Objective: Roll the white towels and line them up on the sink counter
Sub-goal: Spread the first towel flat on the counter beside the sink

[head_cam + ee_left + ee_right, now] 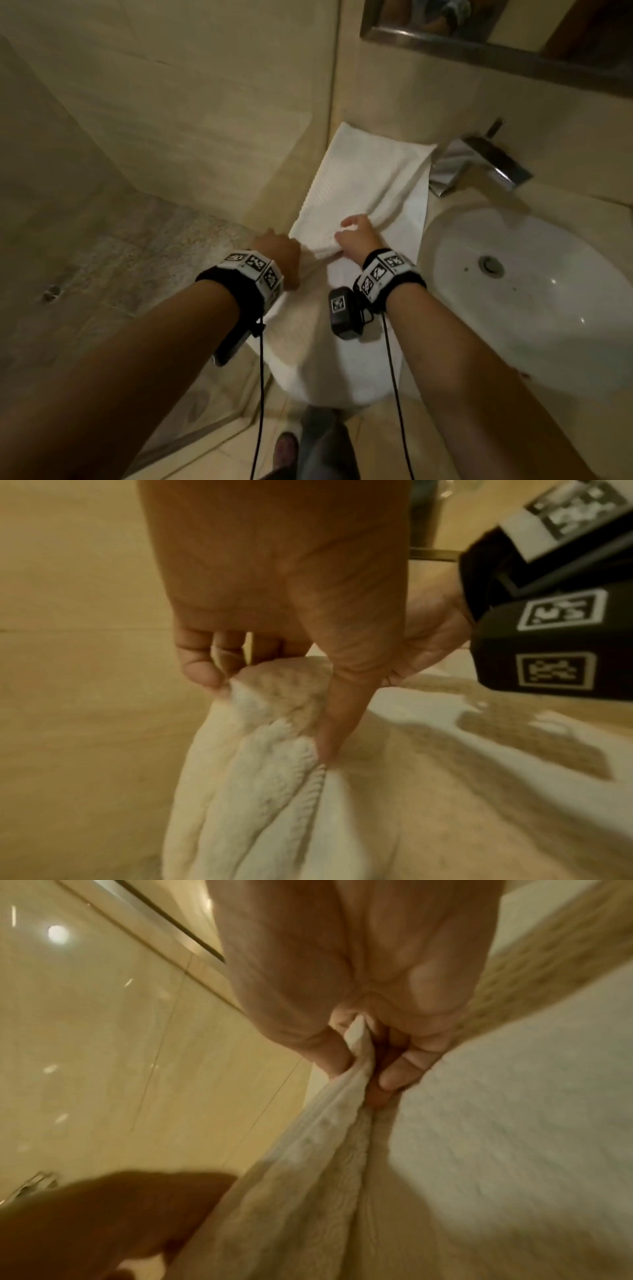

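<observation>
A white towel (pixel 363 178) lies lengthwise on the beige sink counter (pixel 442 202), left of the basin, its near end hanging over the front edge. My left hand (pixel 279 255) pinches the towel's folded edge (pixel 274 723) between thumb and fingers at the left side. My right hand (pixel 356 236) grips a bunched fold of the same towel (pixel 342 1110) a little to the right. Both hands hold the near fold raised off the flat part of the towel.
A white oval basin (pixel 520 291) sits to the right, with a chrome faucet (pixel 479 164) behind it. A mirror frame (pixel 479 41) hangs on the tiled wall. At left a glass partition closes off the shower floor (pixel 120 257). My feet show below.
</observation>
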Tool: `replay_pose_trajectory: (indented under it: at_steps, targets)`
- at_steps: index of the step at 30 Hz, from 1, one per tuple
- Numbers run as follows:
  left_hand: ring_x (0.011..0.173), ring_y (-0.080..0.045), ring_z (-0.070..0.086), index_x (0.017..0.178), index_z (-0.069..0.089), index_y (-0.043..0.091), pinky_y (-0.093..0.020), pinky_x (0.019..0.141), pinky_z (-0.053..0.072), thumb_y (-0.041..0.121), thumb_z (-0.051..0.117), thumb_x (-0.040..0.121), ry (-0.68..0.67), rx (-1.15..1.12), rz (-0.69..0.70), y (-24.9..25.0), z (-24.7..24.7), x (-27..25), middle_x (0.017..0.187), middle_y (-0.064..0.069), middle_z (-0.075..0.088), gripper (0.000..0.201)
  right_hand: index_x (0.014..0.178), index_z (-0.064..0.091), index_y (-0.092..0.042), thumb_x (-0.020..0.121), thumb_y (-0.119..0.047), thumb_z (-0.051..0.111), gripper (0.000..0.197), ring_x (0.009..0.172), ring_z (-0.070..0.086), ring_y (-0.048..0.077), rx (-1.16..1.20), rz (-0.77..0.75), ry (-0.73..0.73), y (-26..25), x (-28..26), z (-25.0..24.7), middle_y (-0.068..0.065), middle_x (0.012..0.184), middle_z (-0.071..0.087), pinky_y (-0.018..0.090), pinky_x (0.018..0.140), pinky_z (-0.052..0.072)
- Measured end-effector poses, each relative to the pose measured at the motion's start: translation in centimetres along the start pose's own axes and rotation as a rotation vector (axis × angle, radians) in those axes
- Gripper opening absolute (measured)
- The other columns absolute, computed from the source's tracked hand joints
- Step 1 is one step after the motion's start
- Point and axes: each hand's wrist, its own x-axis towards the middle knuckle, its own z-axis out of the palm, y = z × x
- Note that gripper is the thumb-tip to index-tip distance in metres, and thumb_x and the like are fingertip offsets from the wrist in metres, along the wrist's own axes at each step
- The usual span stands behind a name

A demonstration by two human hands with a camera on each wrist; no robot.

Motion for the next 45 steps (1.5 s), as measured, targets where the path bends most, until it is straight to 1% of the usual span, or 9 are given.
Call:
replay_pose_trajectory:
  at_steps: [6,12,18,20,24,27,34,39,45]
  targets:
    - [0.114,-0.026,0.053,0.125,0.054,0.02,-0.041,0.099,0.039,0.036,0.072,0.076,0.005,0.125,0.04,-0.4,1.5,-2.7,0.119,-0.005,0.058,0.055,0.124,0.045,-0.02,0.093,-0.009,0.047,0.033,0.095,0.054,0.023,0.052,-0.006,0.072,1.1,-1.4,0.0,0.007,0.109,0.054,0.028,0.077,0.042]
    - [0.103,-0.031,0.062,0.128,0.046,0.007,-0.034,0.081,0.051,0.035,0.07,0.076,0.012,-0.005,0.01,-1.3,3.4,-5.2,0.115,-0.013,0.061,0.064,0.135,0.041,-0.019,0.093,-0.019,0.056,0.044,0.094,0.05,0.019,0.083,-0.027,0.117,1.3,-1.8,-0.5,0.003,0.109,0.05,0.023,0.074,0.037]
    - [0.101,-0.029,0.062,0.121,0.055,0.004,-0.032,0.076,0.05,0.028,0.066,0.081,0.066,-0.063,-0.014,-0.8,4.1,-8.2,0.113,-0.014,0.06,0.047,0.146,0.025,-0.019,0.084,-0.026,0.072,0.079,0.116,0.054,0.031,0.317,0.032,0.349,3.3,-5.0,-0.1,0.013,0.137,0.048,0.028,0.089,0.042]
    - [0.101,-0.031,0.059,0.123,0.046,0.005,-0.033,0.073,0.047,0.026,0.068,0.079,0.096,-0.162,-0.049,0.1,4.6,-9.2,0.116,-0.016,0.055,0.054,0.147,0.02,-0.015,0.081,-0.021,0.075,0.087,0.101,0.06,0.032,0.481,0.136,0.345,4.0,-6.5,0.1,0.012,0.131,0.048,0.034,0.092,0.05]
    - [0.103,-0.034,0.057,0.126,0.039,0.007,-0.033,0.07,0.042,0.024,0.069,0.077,0.143,-0.247,-0.062,3.3,5.1,-11.3,0.121,-0.018,0.046,0.06,0.121,0.056,-0.003,0.084,-0.03,0.073,0.049,0.081,0.071,0.026,0.589,0.209,-0.06,4.5,-10.1,0.4,0.014,0.101,0.069,0.028,0.057,0.059]
    - [0.104,-0.034,0.057,0.129,0.04,0.007,-0.032,0.069,0.039,0.022,0.066,0.078,0.209,-0.287,-0.006,6.4,5.1,-12.6,0.122,-0.016,0.046,0.059,0.096,0.063,-0.009,0.075,-0.05,0.075,0.048,0.082,0.071,0.027,0.412,0.249,-0.247,4.3,-12.8,0.8,0.012,0.092,0.071,0.029,0.056,0.056]
    - [0.085,-0.016,0.059,0.111,0.056,0.017,-0.027,0.073,0.045,0.049,0.066,0.082,0.28,-0.75,0.162,9.2,6.2,-13.8,0.096,-0.001,0.064,0.045,0.075,0.063,0.0,0.073,-0.003,0.058,0.006,0.065,0.06,0.029,0.481,0.185,-0.094,7.6,-15.4,-2.4,0.015,0.069,0.06,0.035,0.06,0.047]
    - [0.095,-0.03,0.062,0.097,0.065,0.008,-0.031,0.075,0.045,0.029,0.057,0.09,0.401,-0.751,-0.138,5.2,8.0,-12.7,0.097,-0.011,0.067,0.023,0.088,0.067,0.001,0.081,-0.013,0.064,0.016,0.086,0.067,0.032,0.15,0.214,0.054,12.5,-16.1,-4.7,0.017,0.091,0.069,0.048,0.082,0.057]
    - [0.096,-0.031,0.059,0.109,0.059,0.004,-0.032,0.074,0.044,0.036,0.058,0.09,0.235,-0.804,-0.417,0.4,10.9,-10.6,0.11,-0.015,0.064,0.037,0.093,0.05,-0.013,0.093,-0.014,0.044,0.007,0.091,0.057,0.026,-0.147,0.194,0.126,12.6,-16.9,-5.1,0.01,0.094,0.052,0.033,0.084,0.054]
